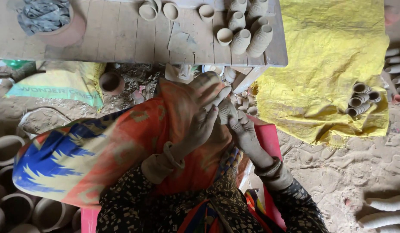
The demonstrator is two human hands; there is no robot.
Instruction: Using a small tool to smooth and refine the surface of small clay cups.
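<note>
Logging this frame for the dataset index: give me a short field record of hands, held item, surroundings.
left hand: left hand clay-coated, fingers wrapped on the small clay cup
right hand: right hand gripping the same cup from the other side
held item: pale unfired cup, held over the lap
lap: orange and blue cloth
bench: wooden board carrying a cluster of finished cups
right side: yellow sheet with a few stacked cups
left floor: round clay pots

Left hand and right hand, clay-dusted, meet with fingers curled over the lap.
</note>
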